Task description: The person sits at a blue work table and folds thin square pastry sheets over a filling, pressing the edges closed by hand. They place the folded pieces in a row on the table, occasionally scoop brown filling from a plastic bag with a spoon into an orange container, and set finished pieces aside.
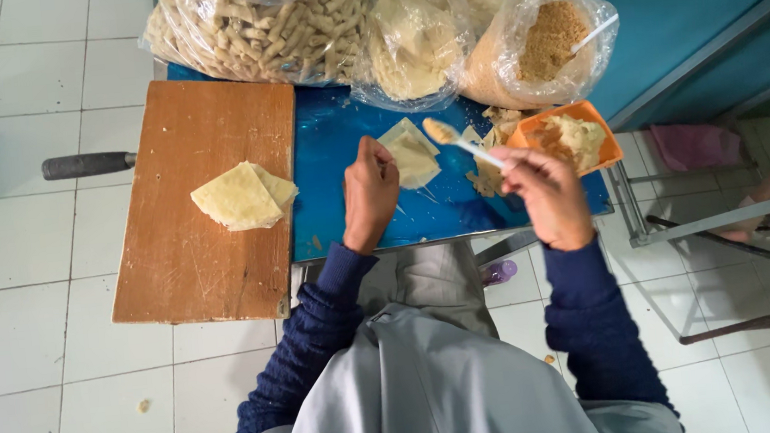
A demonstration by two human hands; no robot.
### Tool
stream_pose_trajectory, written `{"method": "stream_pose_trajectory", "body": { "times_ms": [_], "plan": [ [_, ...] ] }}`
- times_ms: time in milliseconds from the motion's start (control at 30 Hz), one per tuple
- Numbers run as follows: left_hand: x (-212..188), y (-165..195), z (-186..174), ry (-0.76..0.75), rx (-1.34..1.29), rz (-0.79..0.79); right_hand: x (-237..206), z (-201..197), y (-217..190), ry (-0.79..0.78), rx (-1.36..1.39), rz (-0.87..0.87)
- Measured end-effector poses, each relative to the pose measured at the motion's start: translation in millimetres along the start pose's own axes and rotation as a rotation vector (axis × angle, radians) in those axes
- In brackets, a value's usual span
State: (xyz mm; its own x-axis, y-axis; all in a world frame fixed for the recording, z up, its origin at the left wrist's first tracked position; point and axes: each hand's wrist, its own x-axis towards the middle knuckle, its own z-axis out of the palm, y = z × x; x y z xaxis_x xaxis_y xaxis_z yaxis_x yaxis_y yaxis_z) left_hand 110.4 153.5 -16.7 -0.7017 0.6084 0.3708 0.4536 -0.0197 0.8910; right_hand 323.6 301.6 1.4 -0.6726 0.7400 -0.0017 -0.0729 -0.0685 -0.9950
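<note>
A thin square dough sheet [413,155] lies flat on the blue bench [346,192], near its middle. The left hand [369,193] is curled and presses down on the sheet's near edge. The right hand [546,195] is closed around a white spoon [457,140] with a lump of filling in its bowl, held just above the sheet. An orange tray [582,134] of filling sits just beside that hand. A stack of dough sheets [244,196] rests on a wooden board [208,260] to the left. Clear bags of food [387,21] stand at the far edge.
</note>
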Motion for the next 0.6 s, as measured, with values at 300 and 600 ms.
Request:
{"method": "stream_pose_trajectory", "body": {
  "times_ms": [300, 600],
  "plan": [
    [3.8, 5.7, 8.6, -0.035, -0.105, -0.072, -10.2, 2.2, 27.4, 0.036, 0.067, 0.029],
    [1.2, -4.9, -8.7, -0.04, 0.004, -0.076, -17.2, 14.2, 44.5, 0.026, -0.062, 0.029]
  ]
}}
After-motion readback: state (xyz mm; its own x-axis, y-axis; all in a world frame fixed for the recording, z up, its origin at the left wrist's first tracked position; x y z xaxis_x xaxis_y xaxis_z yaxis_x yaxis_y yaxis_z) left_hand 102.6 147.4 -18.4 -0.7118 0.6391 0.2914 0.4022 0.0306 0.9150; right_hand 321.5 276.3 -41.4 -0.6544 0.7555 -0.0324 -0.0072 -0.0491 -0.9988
